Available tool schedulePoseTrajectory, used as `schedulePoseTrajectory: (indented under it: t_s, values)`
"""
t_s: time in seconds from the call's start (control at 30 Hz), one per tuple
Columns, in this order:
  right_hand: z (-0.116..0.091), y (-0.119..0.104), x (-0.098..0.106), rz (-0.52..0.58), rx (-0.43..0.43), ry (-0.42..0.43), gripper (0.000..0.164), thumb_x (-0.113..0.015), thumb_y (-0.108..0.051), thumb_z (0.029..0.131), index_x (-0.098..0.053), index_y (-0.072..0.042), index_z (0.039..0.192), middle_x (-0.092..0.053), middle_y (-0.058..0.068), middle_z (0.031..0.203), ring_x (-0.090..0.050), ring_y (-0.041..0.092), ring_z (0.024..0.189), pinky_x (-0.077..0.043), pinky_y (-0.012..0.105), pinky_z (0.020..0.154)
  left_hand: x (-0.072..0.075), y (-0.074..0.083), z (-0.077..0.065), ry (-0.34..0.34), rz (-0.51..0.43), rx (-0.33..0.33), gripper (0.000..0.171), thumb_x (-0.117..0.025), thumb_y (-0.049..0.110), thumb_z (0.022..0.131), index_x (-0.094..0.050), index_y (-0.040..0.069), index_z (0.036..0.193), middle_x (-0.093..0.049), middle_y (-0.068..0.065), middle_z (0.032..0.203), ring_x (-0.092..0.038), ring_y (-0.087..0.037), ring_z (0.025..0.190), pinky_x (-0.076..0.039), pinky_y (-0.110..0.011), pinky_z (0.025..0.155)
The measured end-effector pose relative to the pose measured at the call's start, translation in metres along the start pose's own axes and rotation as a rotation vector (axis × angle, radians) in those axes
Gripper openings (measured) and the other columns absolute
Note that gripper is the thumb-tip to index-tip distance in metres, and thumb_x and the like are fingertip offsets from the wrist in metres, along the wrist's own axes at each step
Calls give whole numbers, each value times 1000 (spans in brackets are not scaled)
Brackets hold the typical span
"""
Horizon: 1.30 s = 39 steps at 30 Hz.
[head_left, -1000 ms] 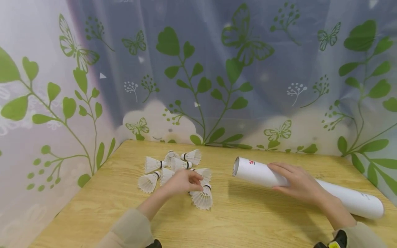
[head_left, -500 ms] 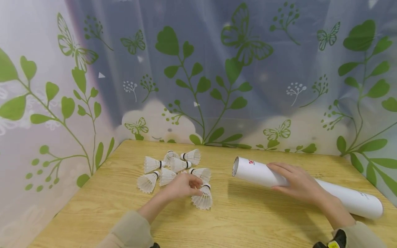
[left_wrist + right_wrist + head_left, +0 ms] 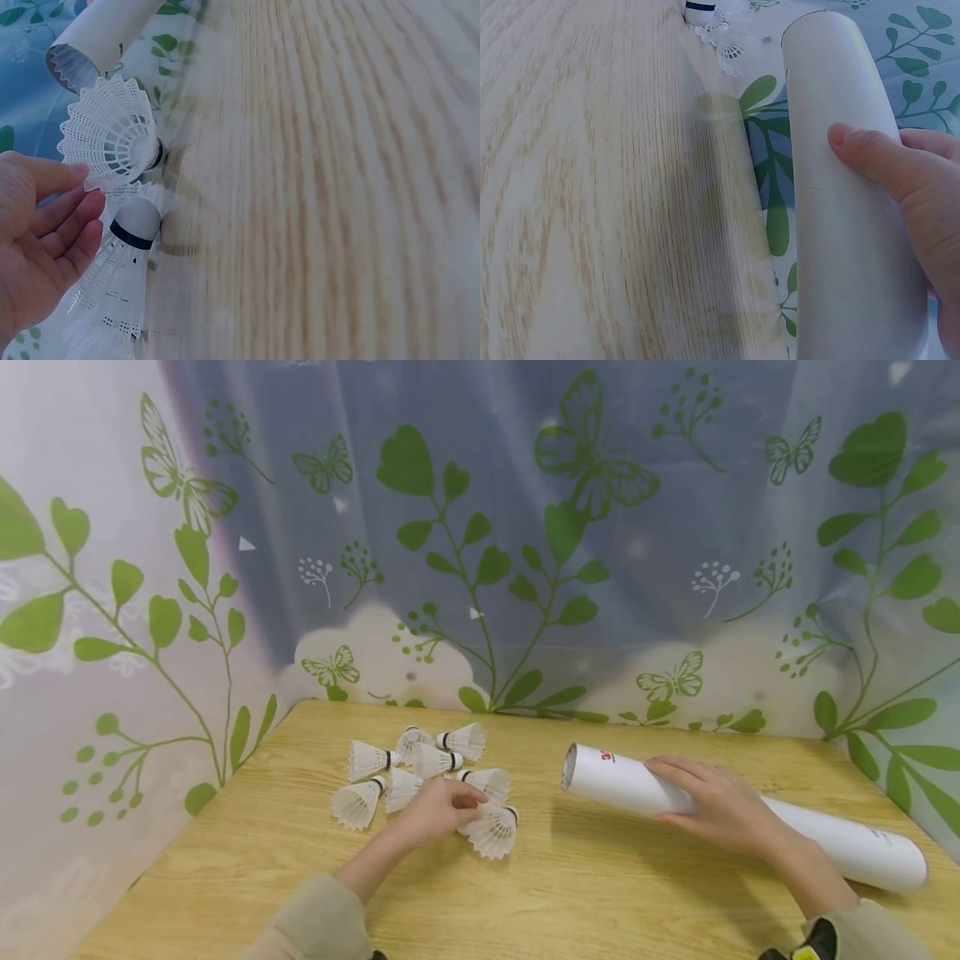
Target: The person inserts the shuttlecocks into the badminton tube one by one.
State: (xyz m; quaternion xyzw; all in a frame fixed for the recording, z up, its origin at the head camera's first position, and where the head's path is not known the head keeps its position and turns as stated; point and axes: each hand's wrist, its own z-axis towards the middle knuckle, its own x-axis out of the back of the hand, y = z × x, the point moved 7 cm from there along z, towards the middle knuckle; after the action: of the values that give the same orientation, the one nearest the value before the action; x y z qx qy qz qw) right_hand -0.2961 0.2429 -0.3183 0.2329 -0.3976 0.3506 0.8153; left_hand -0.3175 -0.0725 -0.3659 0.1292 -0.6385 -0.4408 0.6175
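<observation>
"What did the left hand have?"

"The left hand pinched the skirt rim of a white shuttlecock, fingertips close together. It was at the near right of a loose group of other shuttlecocks, which lay toward the far left corner of the wooden table. I could not tell whether the pinched one touched the table."

"And the right?"

"The right hand was wrapped round a white tube, well apart from the group. The tube slanted, its mouth raised toward the shuttlecocks, its other end low near the table's right edge."

"How would they have handled?"

"The shuttlecock looked very light, its netted skirt springy but likely to bend under a hard squeeze. The firmer-looking rounded base seemed the surer hold. The tube looked stiff and perhaps slippery, so best held round its middle."
</observation>
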Motion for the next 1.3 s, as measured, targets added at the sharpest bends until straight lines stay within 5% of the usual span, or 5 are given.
schedulePoseTrajectory:
  t_s: [0.27,0.77,1.3]
  values:
    - [0,0,1,2,16,7,72,-84,-26,61,-56,-7,124,-60,11,118,-59,30,98,-50,48,73,1,-2,3,39,58,-45,17,-63,5,86,-70,1,101,-68,-8,91,-63,-20,85,-50,-26,68]
    - [-2,1,2,1,-1,4,73,-84,-26,60,-56,-7,124,-60,12,118,-59,30,100,-49,50,74,12,-5,8,91,-98,25,19,-63,5,86,-69,1,104,-68,-11,96,-63,-16,77,-52,-26,63]
    - [2,-1,2,5,27,13,73,-85,-26,59,-57,-6,123,-61,11,116,-60,30,98,-50,47,72,19,15,27,207,-224,47,20,-63,10,88,-68,3,106,-69,-6,93,-62,-13,74,-53,-33,68]
